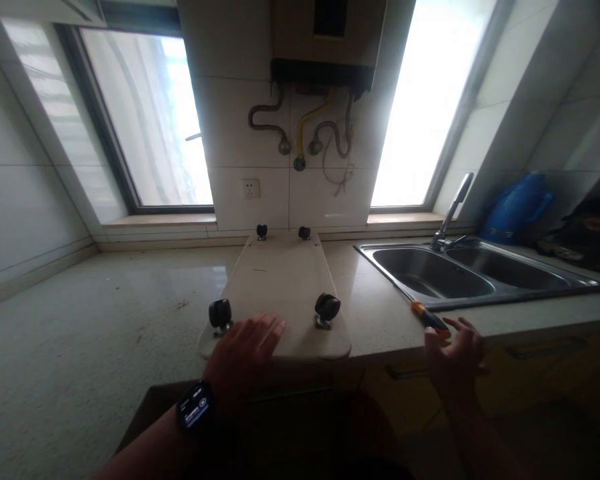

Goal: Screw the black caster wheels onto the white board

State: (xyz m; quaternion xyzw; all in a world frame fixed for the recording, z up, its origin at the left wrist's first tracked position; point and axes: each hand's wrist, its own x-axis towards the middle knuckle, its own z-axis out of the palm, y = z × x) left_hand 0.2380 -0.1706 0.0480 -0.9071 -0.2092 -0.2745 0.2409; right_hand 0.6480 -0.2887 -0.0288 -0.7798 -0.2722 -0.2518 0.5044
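A pale board (285, 280) with rounded corners lies on the counter. Black caster wheels stand up from its corners, among them a front-left caster (220, 313) and a front-right caster (327, 308). My left hand (247, 343) rests with fingers outstretched on the board's front edge, beside the front-left caster. To the right, a screwdriver (430, 319) with an orange and black handle points toward the sink. My right hand (455, 353) has thumb and fingers around the end of that handle, loosely closed on it.
A double steel sink (433, 273) with a faucet (450, 217) is on the right, and a blue jug (517, 207) stands behind it. A water heater (327, 40) with pipes hangs on the tiled wall. The speckled counter (105, 320) stretches left. Drawer fronts lie below.
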